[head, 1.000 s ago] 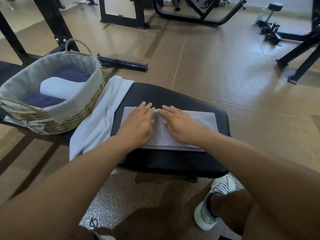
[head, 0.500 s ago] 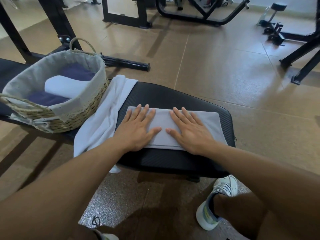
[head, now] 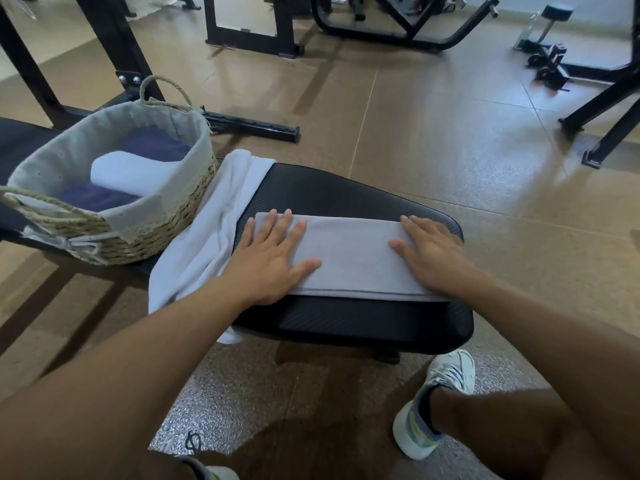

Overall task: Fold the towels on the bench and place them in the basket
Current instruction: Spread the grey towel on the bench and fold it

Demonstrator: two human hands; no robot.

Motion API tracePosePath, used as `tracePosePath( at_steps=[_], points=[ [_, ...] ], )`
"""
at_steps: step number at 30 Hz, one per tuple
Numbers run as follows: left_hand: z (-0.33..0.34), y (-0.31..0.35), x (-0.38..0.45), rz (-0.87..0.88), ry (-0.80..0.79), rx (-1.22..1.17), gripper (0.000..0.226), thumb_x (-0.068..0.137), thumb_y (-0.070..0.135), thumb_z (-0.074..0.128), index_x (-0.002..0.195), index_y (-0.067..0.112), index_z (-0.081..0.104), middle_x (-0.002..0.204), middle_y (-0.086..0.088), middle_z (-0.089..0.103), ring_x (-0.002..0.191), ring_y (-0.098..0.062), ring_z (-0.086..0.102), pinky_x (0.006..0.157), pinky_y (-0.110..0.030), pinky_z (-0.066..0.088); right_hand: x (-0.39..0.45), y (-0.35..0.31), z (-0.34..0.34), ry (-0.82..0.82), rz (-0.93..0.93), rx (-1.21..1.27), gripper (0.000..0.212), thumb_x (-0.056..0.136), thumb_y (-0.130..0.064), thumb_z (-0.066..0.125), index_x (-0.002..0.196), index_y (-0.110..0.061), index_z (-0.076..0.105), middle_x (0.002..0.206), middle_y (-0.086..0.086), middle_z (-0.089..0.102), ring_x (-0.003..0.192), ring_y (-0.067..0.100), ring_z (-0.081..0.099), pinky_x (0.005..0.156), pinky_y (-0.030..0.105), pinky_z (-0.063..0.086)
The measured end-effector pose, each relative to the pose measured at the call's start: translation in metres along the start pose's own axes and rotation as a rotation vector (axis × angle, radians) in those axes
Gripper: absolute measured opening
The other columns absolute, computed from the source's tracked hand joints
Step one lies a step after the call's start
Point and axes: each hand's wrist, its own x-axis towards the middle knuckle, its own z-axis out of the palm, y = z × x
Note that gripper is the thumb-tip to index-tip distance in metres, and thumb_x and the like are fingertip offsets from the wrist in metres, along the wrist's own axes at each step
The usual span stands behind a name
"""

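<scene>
Flat and spread, both the left hand point(head: 268, 259) and right hand point(head: 433, 252) press the folded grey towel point(head: 353, 259), its long axis running fingertip to fingertip across the bench point(head: 346, 195).

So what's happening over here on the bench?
A person is folding towels. Both hands, left hand and right hand, press flat on a folded grey towel on the black bench. A white towel, not yet folded, lies beside it, and the basket already holds folded towels.
</scene>
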Motion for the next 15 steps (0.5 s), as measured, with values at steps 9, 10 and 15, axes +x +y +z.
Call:
tracePosePath(
  at_steps=[9,10,15],
  points=[
    [-0.006,0.003,0.007,0.021,0.096,-0.038,0.077,0.098,0.069,0.022,0.162,0.029,0.008,0.171,0.0,-0.003,0.156,-0.017,-0.014,0.125,-0.049,-0.012,0.019,0.022,-0.048,-0.142,0.178,0.214,0.025,0.094,-0.038,0.067,0.09,-0.013,0.07,0.094,0.005,0.068,0.095,0.026,0.064,0.085,0.04,0.051],
    [-0.006,0.005,0.008,0.049,0.14,-0.036,0.077,0.099,0.069,0.02,0.162,0.028,0.008,0.171,0.0,-0.003,0.156,-0.016,-0.016,0.125,-0.048,-0.012,0.019,0.023,-0.049,-0.162,0.203,0.236,0.03,0.092,-0.04,0.069,0.081,-0.012,0.067,0.088,0.006,0.067,0.087,0.025,0.062,0.077,0.038,0.048],
    [-0.005,0.02,0.009,0.153,0.177,-0.076,0.082,0.094,0.072,0.01,0.162,0.026,0.009,0.171,0.004,-0.004,0.155,-0.014,-0.019,0.126,-0.045,-0.01,0.011,0.014,-0.049,-0.131,0.258,0.439,0.035,0.085,-0.028,0.077,0.07,-0.013,0.05,0.075,0.007,0.046,0.07,0.02,0.042,0.059,0.032,0.027]
  ],
)
